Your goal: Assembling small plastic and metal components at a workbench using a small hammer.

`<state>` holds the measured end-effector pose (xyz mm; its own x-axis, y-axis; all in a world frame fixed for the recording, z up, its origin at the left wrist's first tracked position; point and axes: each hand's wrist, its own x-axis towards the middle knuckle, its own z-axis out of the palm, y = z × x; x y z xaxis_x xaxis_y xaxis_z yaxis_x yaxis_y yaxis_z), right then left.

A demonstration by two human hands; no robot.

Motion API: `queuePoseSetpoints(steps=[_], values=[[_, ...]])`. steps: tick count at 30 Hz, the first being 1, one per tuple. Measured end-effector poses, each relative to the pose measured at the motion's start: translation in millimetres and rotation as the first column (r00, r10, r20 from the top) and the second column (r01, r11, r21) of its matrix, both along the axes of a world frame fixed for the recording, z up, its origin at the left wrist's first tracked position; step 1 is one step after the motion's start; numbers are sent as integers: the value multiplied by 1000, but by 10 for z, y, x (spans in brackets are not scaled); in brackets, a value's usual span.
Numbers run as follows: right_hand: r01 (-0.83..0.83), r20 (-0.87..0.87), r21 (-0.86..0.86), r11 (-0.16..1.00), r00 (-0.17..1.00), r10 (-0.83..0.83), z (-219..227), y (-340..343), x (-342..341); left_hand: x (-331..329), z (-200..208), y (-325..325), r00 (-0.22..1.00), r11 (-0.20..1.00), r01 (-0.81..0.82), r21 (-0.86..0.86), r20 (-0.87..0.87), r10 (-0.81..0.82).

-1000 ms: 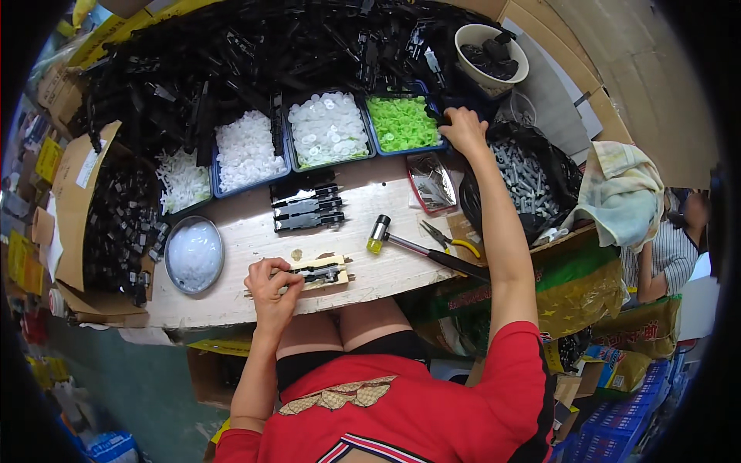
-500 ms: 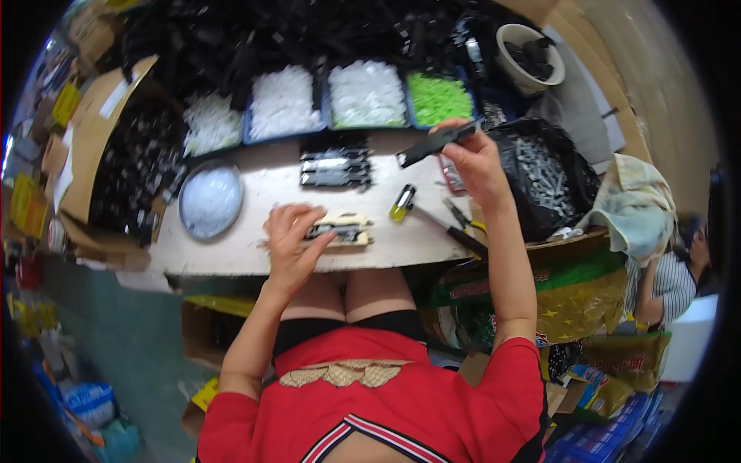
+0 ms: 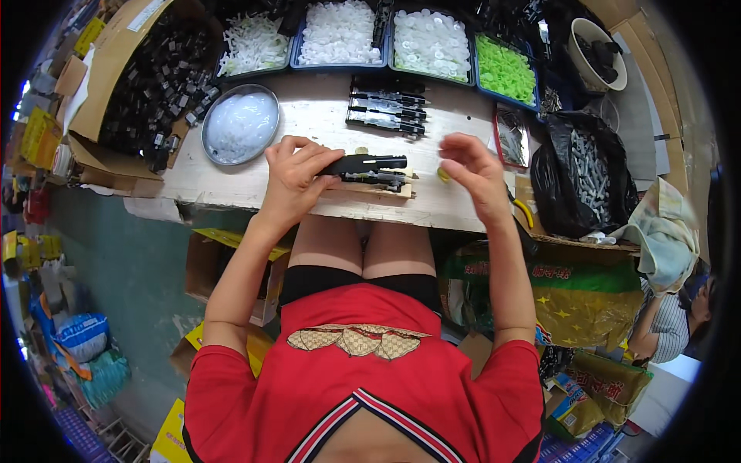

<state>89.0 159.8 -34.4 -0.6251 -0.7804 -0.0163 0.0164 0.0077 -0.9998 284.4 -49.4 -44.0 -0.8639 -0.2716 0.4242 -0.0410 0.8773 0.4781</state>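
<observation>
My left hand [image 3: 297, 177] is closed on the near end of a long black plastic part [image 3: 367, 163], pressing it down over a pale cream fixture [image 3: 397, 194]. A dark mechanism [image 3: 382, 178] sits in that fixture just below the part. Off to the right, my right hand [image 3: 478, 176] is curled round a short yellow-and-black tool handle [image 3: 444, 174]; only its yellow end shows by the thumb, and the palm hides the rest. Behind the fixture, several black and silver assemblies [image 3: 386, 112] lie side by side.
A round metal dish [image 3: 241, 125] of clear pieces stands left. Blue trays of white [image 3: 430, 45] and green pieces [image 3: 505, 69] line the back. At right are a black bag [image 3: 556, 181] of metal parts and yellow-handled pliers [image 3: 524, 212]. A box [image 3: 116, 85] of black parts stands left.
The black part has passed from my raised right hand to my left, now over the fixture. My right hand has come down to the yellow-and-black handle. The whole view has shifted.
</observation>
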Motion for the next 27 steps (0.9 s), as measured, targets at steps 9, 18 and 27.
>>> queuePoseSetpoints(steps=[9, 18, 27], values=[[132, -51, 54, 990, 990, -129, -94, 356, -67, -7, -52, -12, 994, 998, 46, -50, 101, -41], [170, -383, 135, 976, 917, -107, -107, 424, -107, -21, 59, -46, 976, 989, 144, 30, 158, -147], [322, -775, 256, 912, 632, -6, -107, 544, -81, -68, 41, -89, 955, 961, 268, -68, 149, -256]])
